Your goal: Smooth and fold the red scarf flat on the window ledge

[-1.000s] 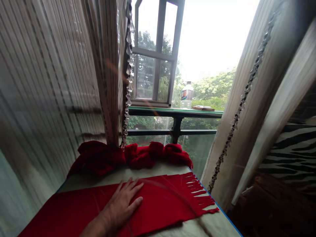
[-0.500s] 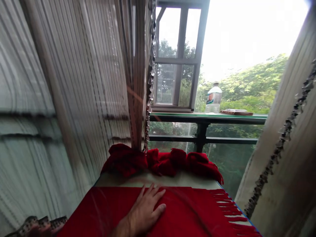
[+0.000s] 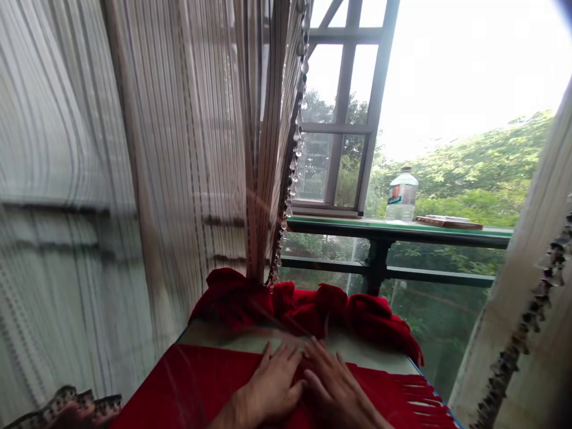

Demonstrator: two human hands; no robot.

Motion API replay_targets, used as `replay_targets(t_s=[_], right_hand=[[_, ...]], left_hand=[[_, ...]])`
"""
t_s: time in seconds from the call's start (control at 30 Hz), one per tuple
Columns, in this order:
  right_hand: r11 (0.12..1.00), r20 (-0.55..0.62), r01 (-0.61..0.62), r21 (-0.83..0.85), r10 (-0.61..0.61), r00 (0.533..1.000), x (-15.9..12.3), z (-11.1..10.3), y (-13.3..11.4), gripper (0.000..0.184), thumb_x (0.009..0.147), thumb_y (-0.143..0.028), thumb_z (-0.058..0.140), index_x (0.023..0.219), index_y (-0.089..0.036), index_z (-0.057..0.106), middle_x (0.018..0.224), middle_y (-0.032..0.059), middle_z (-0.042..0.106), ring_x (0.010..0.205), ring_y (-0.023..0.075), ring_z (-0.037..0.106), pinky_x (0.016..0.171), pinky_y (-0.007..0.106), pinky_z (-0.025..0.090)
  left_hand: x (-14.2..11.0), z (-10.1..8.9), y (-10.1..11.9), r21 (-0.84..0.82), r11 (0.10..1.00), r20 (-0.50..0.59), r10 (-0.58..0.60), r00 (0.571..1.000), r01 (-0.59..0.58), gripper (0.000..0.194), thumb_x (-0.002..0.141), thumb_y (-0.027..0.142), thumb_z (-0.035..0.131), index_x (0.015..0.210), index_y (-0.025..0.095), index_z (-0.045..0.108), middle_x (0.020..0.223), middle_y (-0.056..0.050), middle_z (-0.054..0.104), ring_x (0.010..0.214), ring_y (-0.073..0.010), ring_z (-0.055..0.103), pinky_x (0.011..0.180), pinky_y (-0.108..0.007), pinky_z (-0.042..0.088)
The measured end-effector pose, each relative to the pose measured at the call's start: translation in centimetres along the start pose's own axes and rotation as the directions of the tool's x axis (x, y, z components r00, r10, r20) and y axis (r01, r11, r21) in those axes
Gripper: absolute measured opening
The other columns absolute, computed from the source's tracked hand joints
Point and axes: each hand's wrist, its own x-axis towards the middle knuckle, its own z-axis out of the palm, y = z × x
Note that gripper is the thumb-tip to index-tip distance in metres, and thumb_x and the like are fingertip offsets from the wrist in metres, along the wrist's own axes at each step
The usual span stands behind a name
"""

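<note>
A red fringed cloth (image 3: pixel 201 381), like a scarf, lies flat over a pale board-like surface (image 3: pixel 375 351). Its fringe hangs along the right side. My left hand (image 3: pixel 274 381) rests palm down near the cloth's far edge, fingers stretched out. Close beside it, my right hand (image 3: pixel 337 384) also lies on the cloth with fingers extended, a little blurred. The two hands almost touch at the thumbs. Beyond the strip of bare pale surface, more red cloth (image 3: pixel 241 298) is bunched up along the far end.
A sheer striped curtain (image 3: pixel 179 149) with a bead trim hangs on the left, another curtain (image 3: pixel 500 345) on the right. Behind stands a railing (image 3: pixel 442 240) with a ledge carrying a plastic bottle (image 3: pixel 402 196) and a flat object (image 3: pixel 449 222). An open window frame (image 3: pixel 373 113) is above.
My right hand has come into view and onto the cloth beside my left hand, which stays near the far edge. The camera view has shifted slightly.
</note>
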Motion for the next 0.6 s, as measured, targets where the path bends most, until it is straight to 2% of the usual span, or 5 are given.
replay_targets(t_s=[0.07,0.17,0.3,0.4,0.6], right_hand=[[0.999,0.089,-0.04,0.02,0.038,0.995,0.6,0.6,0.5,0.057,0.106,-0.058,0.048,0.159,-0.037,0.054,0.169,0.0066,0.051,0.158,0.0396,0.043,0.131,0.069,0.032],[0.998,0.145,-0.054,0.03,0.049,0.988,1.1,0.9,1.2,0.064,0.103,-0.064,0.048,0.159,-0.033,0.053,0.17,0.0068,0.044,0.16,0.041,0.037,0.133,0.069,0.025],[0.997,0.083,-0.044,0.057,0.039,0.996,0.8,0.7,2.1,0.064,0.104,-0.061,0.049,0.159,-0.031,0.054,0.17,0.0098,0.046,0.159,0.0403,0.039,0.133,0.068,0.023],[0.996,-0.014,-0.044,0.08,0.046,0.999,0.5,0.0,3.5,0.05,0.104,-0.047,0.05,0.151,-0.033,0.063,0.165,0.0087,0.057,0.156,0.0355,0.047,0.134,0.064,0.027],[0.992,-0.167,-0.111,0.067,0.121,0.979,0.6,-1.8,6.1,0.038,0.103,-0.033,0.048,0.128,-0.032,0.077,0.141,0.0089,0.077,0.135,0.0328,0.068,0.128,0.064,0.036]], left_hand=[[-0.1,0.4,-0.5,0.014,1.0,0.014,0.01,1.0,-0.01,0.065,0.104,0.033,0.059,0.167,0.026,0.044,0.175,-0.01,0.036,0.165,-0.0362,0.024,0.136,-0.063,0.005],[-0.7,0.3,-1.4,0.036,0.998,0.055,0.044,0.998,-0.046,0.065,0.106,0.038,0.059,0.168,0.032,0.041,0.175,-0.006,0.035,0.164,-0.0371,0.023,0.135,-0.066,0.005],[-1.1,0.0,-2.4,0.026,0.999,0.006,0.044,0.999,-0.044,0.062,0.107,0.042,0.057,0.167,0.03,0.044,0.174,-0.006,0.037,0.164,-0.0358,0.027,0.135,-0.065,0.008],[-0.4,0.3,-3.2,-0.03,1.0,-0.087,-0.003,0.996,0.001,0.049,0.107,0.039,0.054,0.154,0.031,0.062,0.166,-0.004,0.053,0.159,-0.0333,0.04,0.136,-0.06,0.015],[3.0,-0.2,-3.0,-0.059,0.998,-0.185,-0.032,0.982,0.022,0.034,0.099,0.036,0.058,0.122,0.024,0.082,0.13,-0.011,0.079,0.124,-0.0336,0.069,0.115,-0.05,0.047]])
